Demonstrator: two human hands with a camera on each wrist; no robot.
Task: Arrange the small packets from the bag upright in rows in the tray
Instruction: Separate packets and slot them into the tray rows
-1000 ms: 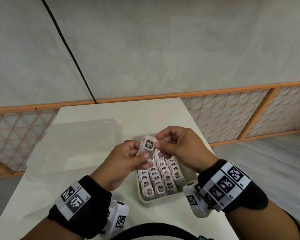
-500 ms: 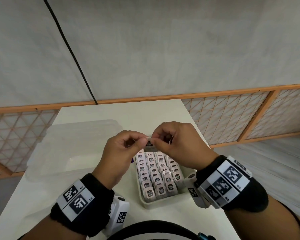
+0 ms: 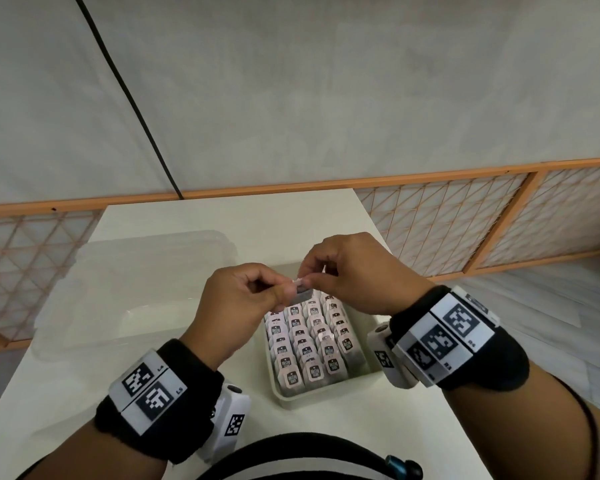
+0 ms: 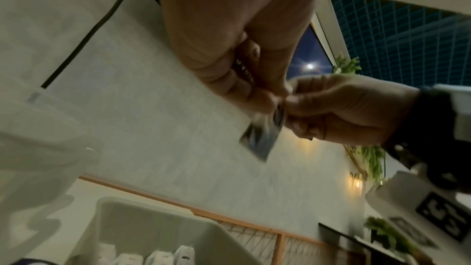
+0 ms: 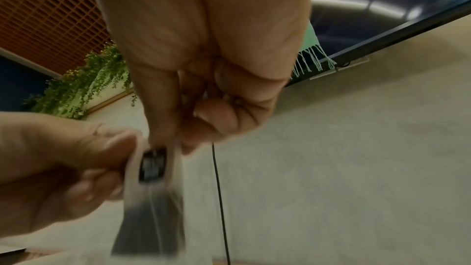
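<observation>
A small pale packet with a dark label [image 3: 300, 292] [image 4: 262, 138] [image 5: 153, 170] hangs above the far end of the tray, held at its top edge between both hands. My left hand [image 3: 250, 303] [image 4: 244, 80] pinches it from the left, and my right hand [image 3: 347, 271] [image 5: 203, 112] pinches it from the right. Below them the pale green tray [image 3: 312, 398] [image 4: 163, 221] holds several rows of the same packets [image 3: 309, 344] standing upright. The tray's far end is hidden by my hands.
A clear plastic bag [image 3: 129, 282] lies on the white table [image 3: 243, 216] to the left of the tray. The table ends just right of the tray, where a lattice screen with a wooden frame [image 3: 465, 223] stands. A grey wall with a black cable [image 3: 129, 95] is behind.
The packet, first held with its face towards me, has turned edge-on and now hangs lower over the tray. Both hands have closed in on its top edge.
</observation>
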